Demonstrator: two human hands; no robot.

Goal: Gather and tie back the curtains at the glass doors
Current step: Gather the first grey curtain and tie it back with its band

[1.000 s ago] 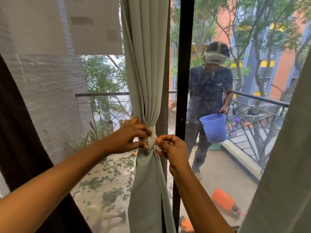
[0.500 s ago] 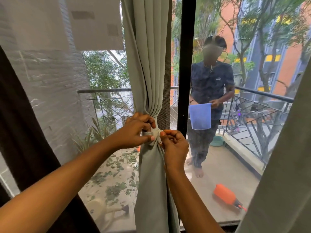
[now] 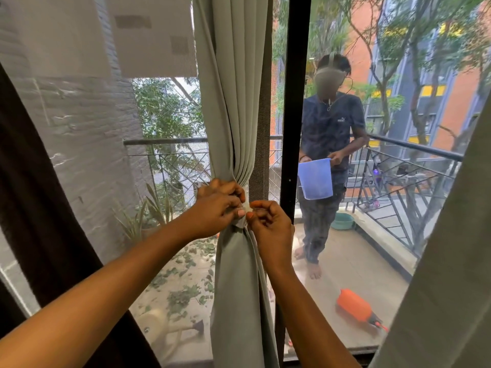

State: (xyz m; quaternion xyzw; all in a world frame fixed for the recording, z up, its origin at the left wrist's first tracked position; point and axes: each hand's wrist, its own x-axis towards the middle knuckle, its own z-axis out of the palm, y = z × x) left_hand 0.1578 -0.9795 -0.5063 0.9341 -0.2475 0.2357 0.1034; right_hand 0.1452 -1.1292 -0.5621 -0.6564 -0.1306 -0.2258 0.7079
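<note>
Left of the gathered curtain there's open air up to the dark drape; right of it the black door frame crowds close, glass behind.

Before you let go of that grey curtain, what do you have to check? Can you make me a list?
1. The grey curtain is gathered into one bundle: ok.
2. The tie sits at the bundle's narrow waist: ok.
3. The left hand and right hand both pinch the tie: ok.
4. Knot finished and tight: cannot tell, fingers cover it.
5. The curtain at the right edge is tied back: cannot tell, no tie in view there.
</note>
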